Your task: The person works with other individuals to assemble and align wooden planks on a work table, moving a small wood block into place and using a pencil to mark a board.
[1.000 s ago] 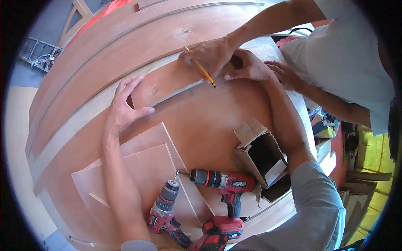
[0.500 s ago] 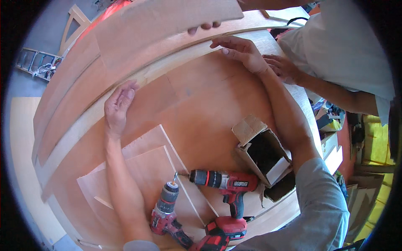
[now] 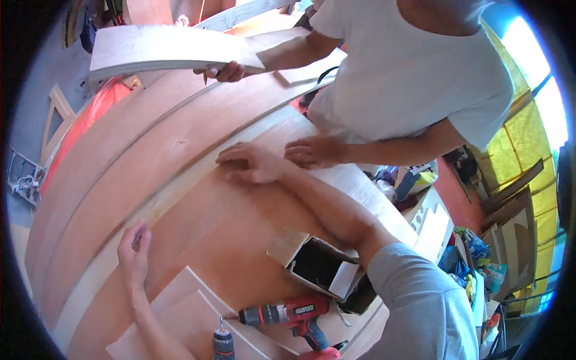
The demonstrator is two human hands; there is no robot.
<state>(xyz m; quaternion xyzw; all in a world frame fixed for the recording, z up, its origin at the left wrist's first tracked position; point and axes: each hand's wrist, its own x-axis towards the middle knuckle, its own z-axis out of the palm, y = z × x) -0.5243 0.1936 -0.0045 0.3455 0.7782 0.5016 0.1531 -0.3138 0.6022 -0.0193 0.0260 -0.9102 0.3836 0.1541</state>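
My left hand (image 3: 135, 246) hovers by the pale wooden strip (image 3: 162, 195), fingers loosely bent with nothing in them. Farther along the strip, my right hand (image 3: 255, 163) is open, palm down over the board's edge, fingers apart and slightly curved. Beneath both is a wide brown plywood panel (image 3: 210, 225). Across the bench, a person in a white shirt grips a long, curved plywood piece (image 3: 162, 48) with one hand (image 3: 228, 72). That person's other hand (image 3: 312, 151) rests on the bench beside my right wrist.
Near me lie a red-black cordless drill (image 3: 294, 311), the chuck of a second drill (image 3: 223, 345) and an open cardboard box (image 3: 321, 264). Smaller plywood sheets (image 3: 174, 306) lie under my left forearm. Beyond the strip are curved boards (image 3: 120, 150). Clutter (image 3: 474, 258) stands at right.
The view has swung up and right. The other person has lifted the plywood piece off the stacked boards and away from me. My hands stay empty near the strip.
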